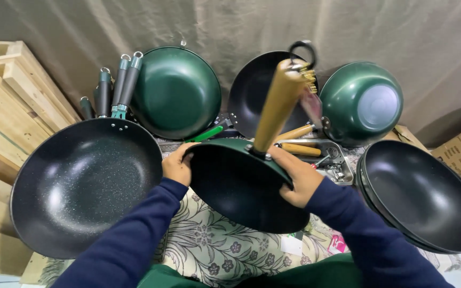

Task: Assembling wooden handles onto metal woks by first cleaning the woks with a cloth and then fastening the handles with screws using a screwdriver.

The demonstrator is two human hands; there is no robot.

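— Where was the small pan (241, 184)?
— In the middle of the frame, wooden handle (279, 104) up. The left hand (177, 165) and right hand (297, 181) had fingers closed around its rim.
— What could go wrong?
— It could tip and bang the big pan (81, 184) at the left.

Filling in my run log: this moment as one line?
left hand: grips wok rim | right hand: grips rim by wooden handle | wok: tilted, handle up
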